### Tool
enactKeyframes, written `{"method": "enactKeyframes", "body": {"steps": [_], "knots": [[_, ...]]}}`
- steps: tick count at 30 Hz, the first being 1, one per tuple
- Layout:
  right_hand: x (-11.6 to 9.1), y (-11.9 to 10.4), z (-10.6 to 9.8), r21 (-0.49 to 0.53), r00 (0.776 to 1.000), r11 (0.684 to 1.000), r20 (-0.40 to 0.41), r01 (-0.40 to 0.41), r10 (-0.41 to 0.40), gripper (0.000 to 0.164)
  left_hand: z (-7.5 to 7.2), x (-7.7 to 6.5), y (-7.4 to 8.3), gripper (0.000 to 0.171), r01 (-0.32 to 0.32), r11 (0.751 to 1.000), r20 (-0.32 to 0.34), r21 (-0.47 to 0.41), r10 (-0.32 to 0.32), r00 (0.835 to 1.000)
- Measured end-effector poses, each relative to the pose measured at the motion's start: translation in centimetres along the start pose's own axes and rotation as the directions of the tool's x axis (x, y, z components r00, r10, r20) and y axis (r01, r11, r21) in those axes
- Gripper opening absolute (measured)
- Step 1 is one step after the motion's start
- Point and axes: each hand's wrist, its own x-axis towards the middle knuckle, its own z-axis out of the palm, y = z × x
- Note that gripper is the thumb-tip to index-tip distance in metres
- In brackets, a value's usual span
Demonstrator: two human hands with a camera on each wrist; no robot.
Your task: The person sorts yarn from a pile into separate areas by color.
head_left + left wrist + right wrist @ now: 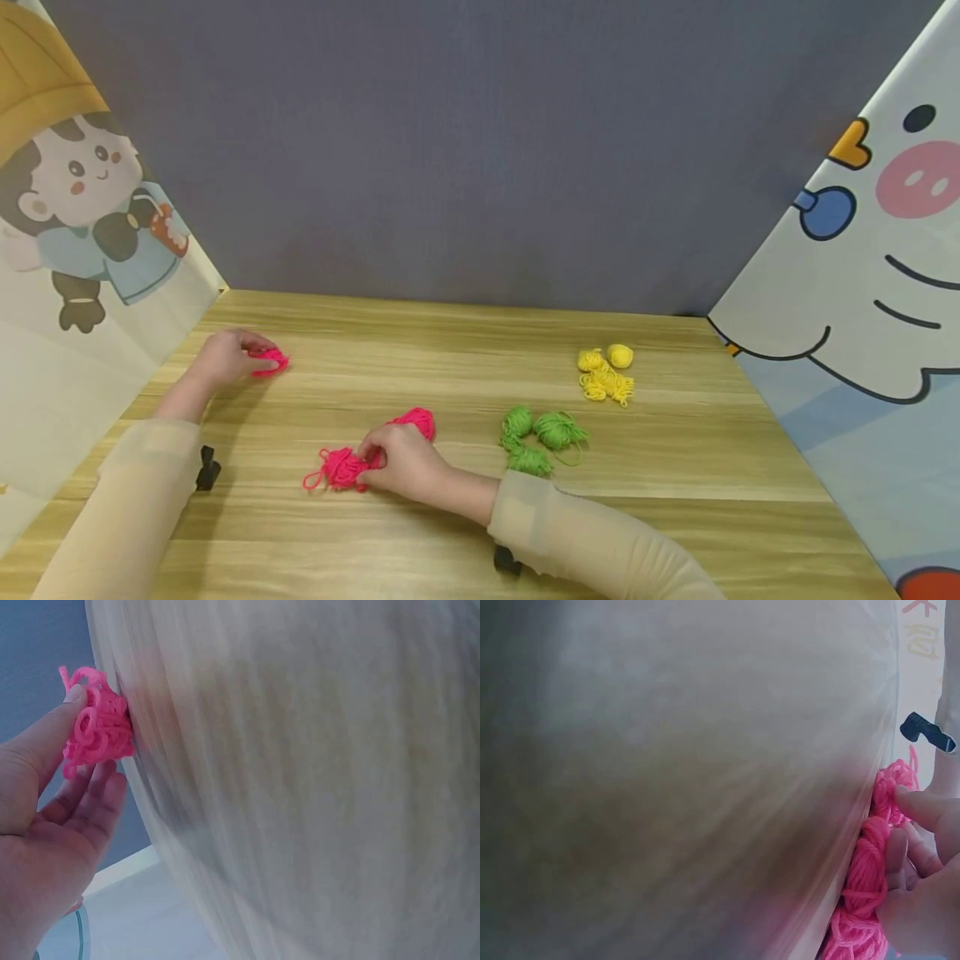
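At the far left of the table, my left hand (231, 360) pinches a small bundle of pink yarn (274, 362). In the left wrist view the thumb lies on this looped bundle (103, 724), fingers beneath it, close at the tabletop. Nearer the front, my right hand (411, 463) grips a second pink yarn bundle (343, 469) between thumb and fingers, a loose loop trailing to its left. Another pink yarn bundle (421, 422) lies just behind the right hand, partly hidden by it. The right wrist view shows pink yarn (866, 862) in a row along the fingers.
Several green yarn bundles (557, 431) lie to the right of the right hand. Farther back are yellow yarn bundles (606, 383) and a yellow ball (620, 356). A grey panel (465, 167) closes the wooden table's (450, 350) back; printed panels flank it.
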Motion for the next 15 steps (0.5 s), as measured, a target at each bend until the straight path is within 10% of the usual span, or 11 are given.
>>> {"method": "enactKeyframes", "body": {"steps": [15], "knots": [[-0.01, 0.63, 0.17, 0.064, 1.0, 0.998, 0.005, 0.02, -0.021, 0.02, 0.38, -0.3, -0.58, 0.046, 0.018, 1.0, 0.026, -0.023, -0.017, 1.0]]}}
